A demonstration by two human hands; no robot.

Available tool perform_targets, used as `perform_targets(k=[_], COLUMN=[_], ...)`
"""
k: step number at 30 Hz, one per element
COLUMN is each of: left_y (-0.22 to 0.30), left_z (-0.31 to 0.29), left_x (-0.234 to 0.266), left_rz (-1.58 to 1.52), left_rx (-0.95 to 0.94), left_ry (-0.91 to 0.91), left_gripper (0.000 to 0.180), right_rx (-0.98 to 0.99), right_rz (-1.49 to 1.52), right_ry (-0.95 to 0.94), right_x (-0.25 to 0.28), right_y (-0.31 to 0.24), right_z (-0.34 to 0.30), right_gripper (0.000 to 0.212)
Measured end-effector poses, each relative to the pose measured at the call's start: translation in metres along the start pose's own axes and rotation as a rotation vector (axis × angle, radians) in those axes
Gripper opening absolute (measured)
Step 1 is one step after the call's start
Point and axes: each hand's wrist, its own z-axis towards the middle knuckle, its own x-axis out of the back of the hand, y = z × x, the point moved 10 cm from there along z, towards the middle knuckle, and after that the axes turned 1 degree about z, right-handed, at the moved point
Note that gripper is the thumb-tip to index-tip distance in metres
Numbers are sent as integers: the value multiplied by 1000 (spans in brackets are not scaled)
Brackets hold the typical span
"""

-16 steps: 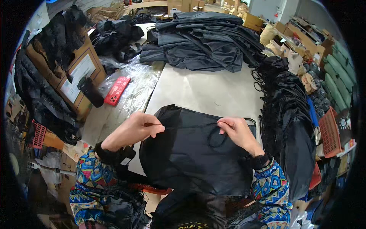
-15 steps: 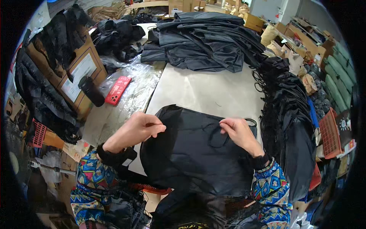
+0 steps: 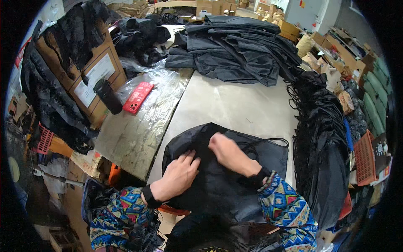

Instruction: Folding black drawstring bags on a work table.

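A black fabric bag lies on the pale tabletop in front of me, its near part reaching the table edge. A thin black drawstring cord loops out at its far right corner, and more cord runs across the fabric behind my right wrist. My left hand rests on the left part of the bag, palm down with the fingers stretched out. Over the bag's middle, my right hand has its fingers curled together and slightly blurred; whatever they pinch is hidden against the black cloth.
A stack of folded black fabric covers the table's far end. Black corded bags hang along the right edge. To the left are a red phone, a black bottle, clear plastic sheeting and a cardboard box draped with black strips.
My right hand has moved left from the corded corner to the bag's middle. My left hand has moved right and nearer, opening flat on the fabric. The view has shifted slightly.
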Motion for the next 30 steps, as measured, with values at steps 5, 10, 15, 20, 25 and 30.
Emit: perform_targets(k=[5,10,15,20,25,30], left_y=[10,11,-8,-9,-31,-64], left_z=[-29,-29,-20,-19,-18,-30], left_x=[16,16,28,34,32,-11], left_rz=[23,3,-297,-333,-327,-1406], left_rx=[53,67,212,214,520,778], left_ry=[-7,-39,76,154,114,185], left_gripper=[41,39,34,32,32,28], right_rx=[-451,-791,-848,-930,-855,-742], right_rz=[356,849,909,989,1060,1041], right_ry=[165,-146,-107,-59,-87,-96], right_x=[25,-29,-36,-47,-56,-70], right_y=[20,16,15,19,12,-14], right_z=[21,13,4,10,10,-18], right_gripper=[25,23,22,19,22,21])
